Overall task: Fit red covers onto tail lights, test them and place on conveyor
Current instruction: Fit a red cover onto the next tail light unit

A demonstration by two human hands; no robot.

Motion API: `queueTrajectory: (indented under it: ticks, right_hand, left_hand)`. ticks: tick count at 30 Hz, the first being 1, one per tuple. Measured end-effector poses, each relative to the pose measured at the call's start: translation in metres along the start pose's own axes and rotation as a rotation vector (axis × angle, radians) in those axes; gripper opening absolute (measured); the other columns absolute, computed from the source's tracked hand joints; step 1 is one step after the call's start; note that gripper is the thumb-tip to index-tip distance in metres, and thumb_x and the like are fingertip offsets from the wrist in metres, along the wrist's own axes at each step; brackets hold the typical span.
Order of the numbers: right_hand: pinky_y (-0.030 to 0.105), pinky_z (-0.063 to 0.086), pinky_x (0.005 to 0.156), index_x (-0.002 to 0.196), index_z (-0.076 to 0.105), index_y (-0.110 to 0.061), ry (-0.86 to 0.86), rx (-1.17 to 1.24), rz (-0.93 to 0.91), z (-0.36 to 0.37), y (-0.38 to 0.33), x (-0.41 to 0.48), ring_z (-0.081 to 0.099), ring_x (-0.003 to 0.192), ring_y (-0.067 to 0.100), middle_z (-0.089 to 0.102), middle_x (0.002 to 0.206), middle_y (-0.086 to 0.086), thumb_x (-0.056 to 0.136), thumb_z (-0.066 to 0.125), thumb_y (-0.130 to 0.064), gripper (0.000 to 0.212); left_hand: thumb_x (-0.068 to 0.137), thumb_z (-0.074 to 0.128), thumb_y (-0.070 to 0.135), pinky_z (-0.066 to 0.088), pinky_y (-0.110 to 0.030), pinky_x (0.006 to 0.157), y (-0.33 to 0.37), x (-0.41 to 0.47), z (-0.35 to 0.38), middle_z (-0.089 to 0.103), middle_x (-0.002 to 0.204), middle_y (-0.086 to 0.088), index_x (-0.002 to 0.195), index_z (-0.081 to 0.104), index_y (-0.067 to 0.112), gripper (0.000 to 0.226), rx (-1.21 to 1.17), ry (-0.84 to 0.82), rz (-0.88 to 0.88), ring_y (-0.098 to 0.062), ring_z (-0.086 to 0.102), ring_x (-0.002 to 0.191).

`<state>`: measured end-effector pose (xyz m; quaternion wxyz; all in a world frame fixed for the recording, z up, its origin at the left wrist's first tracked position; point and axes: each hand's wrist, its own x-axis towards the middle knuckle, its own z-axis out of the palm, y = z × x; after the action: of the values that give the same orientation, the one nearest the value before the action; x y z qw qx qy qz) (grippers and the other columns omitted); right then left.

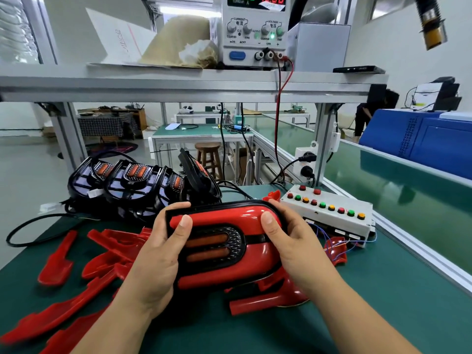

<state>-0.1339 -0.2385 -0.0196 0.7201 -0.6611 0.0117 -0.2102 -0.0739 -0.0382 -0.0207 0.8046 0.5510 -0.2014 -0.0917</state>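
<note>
1. We hold the tail light (214, 247) in both hands above the middle of the worktop (383, 290), toward its front edge, with its face turned up to us
2. The red cover (224, 218) sits over the face of the tail light inside a black rim; two orange lamp strips show in a dark oval window at the centre
3. Our left hand (155, 254) grips the left end of the piece, thumb laid on the front of the cover, fingers curled round the rim behind
4. Our right hand (293, 241) grips the right end in the same way, thumb pressed on the upper right of the cover
5. Loose red covers (56, 261) lie heaped on the worktop beneath and to the left of the held piece, reaching the front left corner
6. Bare tail lights (132, 185) stand stacked near the back left corner, with black cables (25, 226) trailing along the left edge
7. A white button box (329, 210), with red, green and yellow buttons, lies by the right edge just beyond the right hand; thin blue wires (329, 241) leave its near side
8. The green conveyor (408, 187) runs alongside the right edge
9. A power supply (255, 31), its digits lit, stands on the shelf (178, 83) over the back edge; a red wire (278, 118) drops from it toward the worktop
</note>
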Motion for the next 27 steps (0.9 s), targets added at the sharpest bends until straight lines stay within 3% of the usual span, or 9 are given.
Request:
queueTrajectory:
  ticks: [3, 5, 7, 11, 14, 22, 27]
  right_hand:
    - [0.035, 0.058, 0.079, 0.103, 0.073, -0.020, -0.077, 0.104, 0.069, -0.0019, -0.0020, 0.0015, 0.072, 0.093, 0.024, 0.074, 0.104, 0.010, 0.071, 0.074, -0.049, 0.044]
    - [0.036, 0.058, 0.079, 0.103, 0.072, -0.017, -0.090, 0.170, 0.099, -0.0027, -0.0021, 0.0028, 0.071, 0.093, 0.025, 0.073, 0.105, 0.013, 0.070, 0.080, -0.048, 0.046]
    - [0.036, 0.058, 0.076, 0.107, 0.069, -0.015, -0.103, 0.240, 0.123, -0.0039, -0.0006, 0.0036, 0.071, 0.093, 0.025, 0.072, 0.107, 0.014, 0.066, 0.084, -0.049, 0.055]
    - [0.040, 0.059, 0.077, 0.105, 0.069, -0.016, -0.107, 0.258, 0.087, -0.0023, 0.0006, 0.0030, 0.070, 0.089, 0.025, 0.073, 0.103, 0.015, 0.070, 0.078, -0.043, 0.045]
    - [0.042, 0.059, 0.080, 0.111, 0.066, -0.008, -0.085, 0.321, 0.104, -0.0004, 0.0008, 0.0028, 0.069, 0.087, 0.026, 0.073, 0.100, 0.016, 0.070, 0.076, -0.034, 0.050]
    - [0.036, 0.059, 0.064, 0.092, 0.073, -0.015, -0.085, 0.450, 0.115, 0.0014, 0.0028, 0.0020, 0.071, 0.072, 0.022, 0.073, 0.083, 0.012, 0.071, 0.073, -0.022, 0.021]
    - [0.039, 0.060, 0.067, 0.100, 0.068, -0.008, -0.058, 0.440, 0.097, 0.0043, 0.0013, 0.0020, 0.069, 0.070, 0.023, 0.073, 0.083, 0.012, 0.069, 0.074, -0.023, 0.035]
  left_hand:
    - [0.077, 0.061, 0.045, 0.059, -0.049, 0.065, 0.0011, -0.0020, 0.0002, 0.074, 0.104, -0.015, 0.107, 0.062, 0.038, 0.031, 0.000, -0.010, 0.032, -0.037, 0.073, 0.093]
    - [0.077, 0.061, 0.043, 0.059, -0.049, 0.063, 0.0012, -0.0036, 0.0012, 0.074, 0.102, -0.015, 0.106, 0.062, 0.038, 0.029, -0.001, -0.013, 0.033, -0.038, 0.073, 0.091]
    - [0.080, 0.059, 0.040, 0.059, -0.048, 0.062, 0.0017, -0.0039, 0.0024, 0.074, 0.100, -0.016, 0.105, 0.061, 0.037, 0.026, -0.004, -0.007, 0.036, -0.039, 0.073, 0.089]
    - [0.080, 0.059, 0.037, 0.059, -0.051, 0.063, 0.0028, -0.0047, 0.0046, 0.072, 0.102, -0.022, 0.101, 0.062, 0.037, 0.022, -0.025, -0.002, 0.030, -0.044, 0.072, 0.089]
    - [0.078, 0.059, 0.036, 0.059, -0.050, 0.063, 0.0033, -0.0059, 0.0052, 0.073, 0.101, -0.022, 0.101, 0.061, 0.037, 0.022, -0.028, -0.008, 0.028, -0.045, 0.071, 0.088]
    - [0.082, 0.057, 0.032, 0.060, -0.037, 0.057, 0.0004, -0.0050, 0.0070, 0.075, 0.091, -0.013, 0.105, 0.059, 0.029, 0.023, -0.012, 0.015, 0.070, -0.033, 0.075, 0.080]
    - [0.083, 0.057, 0.033, 0.059, -0.043, 0.057, -0.0002, -0.0016, 0.0091, 0.074, 0.094, -0.017, 0.105, 0.061, 0.031, 0.022, -0.005, 0.052, 0.071, -0.039, 0.074, 0.081]
